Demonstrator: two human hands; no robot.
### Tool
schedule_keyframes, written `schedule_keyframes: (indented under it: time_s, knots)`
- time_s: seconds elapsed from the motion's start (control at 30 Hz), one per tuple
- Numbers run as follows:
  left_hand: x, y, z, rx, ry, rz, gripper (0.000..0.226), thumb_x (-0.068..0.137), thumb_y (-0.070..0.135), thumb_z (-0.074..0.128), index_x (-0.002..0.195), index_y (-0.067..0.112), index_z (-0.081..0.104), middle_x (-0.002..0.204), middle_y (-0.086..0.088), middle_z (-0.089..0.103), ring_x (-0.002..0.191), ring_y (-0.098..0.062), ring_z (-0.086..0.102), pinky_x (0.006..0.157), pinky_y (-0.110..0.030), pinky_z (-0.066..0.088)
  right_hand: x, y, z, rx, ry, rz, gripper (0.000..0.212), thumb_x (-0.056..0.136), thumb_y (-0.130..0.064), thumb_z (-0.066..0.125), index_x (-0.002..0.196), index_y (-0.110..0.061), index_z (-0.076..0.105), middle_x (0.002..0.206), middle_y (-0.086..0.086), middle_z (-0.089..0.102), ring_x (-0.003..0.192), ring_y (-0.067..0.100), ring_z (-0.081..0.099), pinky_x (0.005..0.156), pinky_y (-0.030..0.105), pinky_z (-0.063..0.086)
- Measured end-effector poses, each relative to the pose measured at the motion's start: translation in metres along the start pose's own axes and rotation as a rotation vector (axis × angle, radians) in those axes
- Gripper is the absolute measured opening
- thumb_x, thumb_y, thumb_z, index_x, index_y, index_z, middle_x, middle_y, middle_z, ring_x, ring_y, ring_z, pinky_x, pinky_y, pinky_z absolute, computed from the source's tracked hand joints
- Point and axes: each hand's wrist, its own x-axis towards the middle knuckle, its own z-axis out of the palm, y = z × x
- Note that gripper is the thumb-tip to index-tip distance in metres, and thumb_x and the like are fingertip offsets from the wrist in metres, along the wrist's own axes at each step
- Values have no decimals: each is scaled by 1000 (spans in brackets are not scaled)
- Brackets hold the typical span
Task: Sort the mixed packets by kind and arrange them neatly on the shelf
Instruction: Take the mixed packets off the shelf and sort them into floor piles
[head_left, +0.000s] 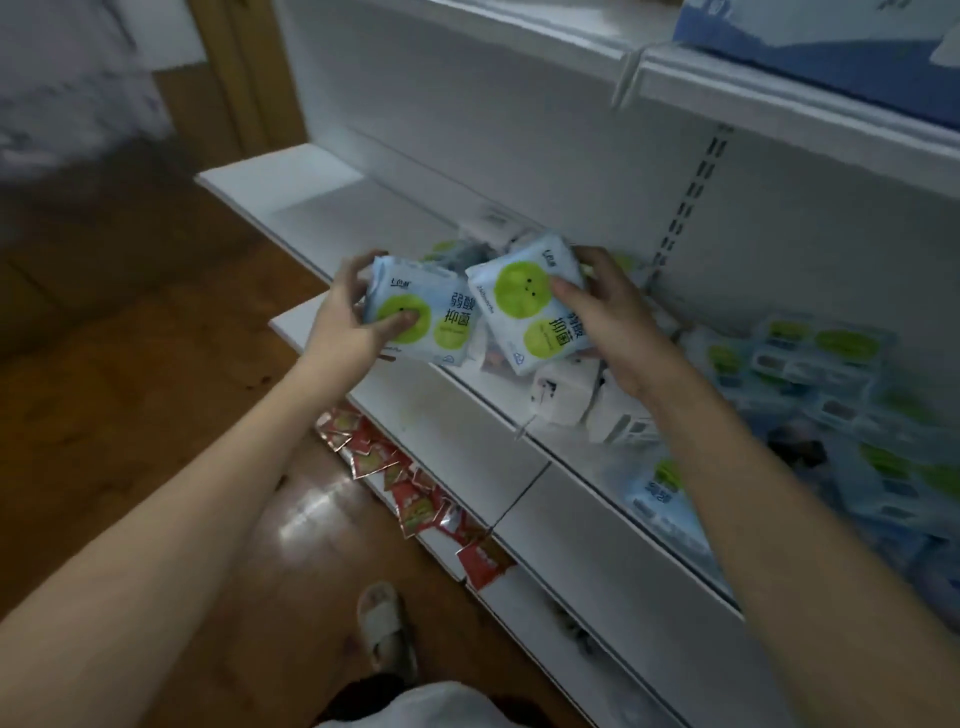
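Left hand (347, 317): I pinch one green-dot packet (422, 317).
Right hand (605, 317): I pinch its twin (527, 306).
Risk: slick wrappers may slip onto the jumbled shelf (457, 415).

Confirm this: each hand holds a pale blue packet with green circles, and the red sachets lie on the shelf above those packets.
Wrong on one point. The head view shows the red sachets on the shelf below. The left hand and right hand do each hold a pale blue packet with green circles.
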Motion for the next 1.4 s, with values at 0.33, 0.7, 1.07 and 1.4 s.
schedule_keyframes:
  time_s: [0.33, 0.7, 1.07, 1.4]
  knots:
    - [-76, -48, -168, 93, 286, -58, 58, 91, 12, 66, 135, 42, 42, 123, 9, 57, 101, -10, 67, 76, -24, 57, 10, 10, 187, 78, -365, 197, 40, 86, -11, 73, 119, -12, 50, 104, 9, 67, 77, 17, 70, 56, 33, 58]
    - [-126, -165, -376, 153, 566, -340, 50, 86, 4, 69, 115, 37, 45, 112, -2, 59, 85, -7, 62, 61, -15, 53, 44, 48, 441, -114, -725, 253, 24, 84, -5, 73, 102, -19, 64, 98, 9, 72, 85, 25, 72, 71, 38, 60]
    - [-49, -259, -471, 81, 616, -508, 74, 71, -12, 77, 124, 22, 37, 117, -5, 51, 90, -6, 60, 69, -14, 54, 152, 114, 575, -330, -781, 338, 39, 85, -12, 74, 117, -9, 52, 96, 1, 66, 88, 20, 70, 77, 37, 60]
    - [71, -425, -531, 65, 652, -858, 76, 72, -14, 75, 122, 23, 31, 112, -7, 50, 82, -12, 58, 62, -13, 52, 296, 269, 710, -581, -935, 419, 24, 84, -8, 73, 82, -21, 53, 93, 9, 66, 82, 23, 64, 66, 30, 49]
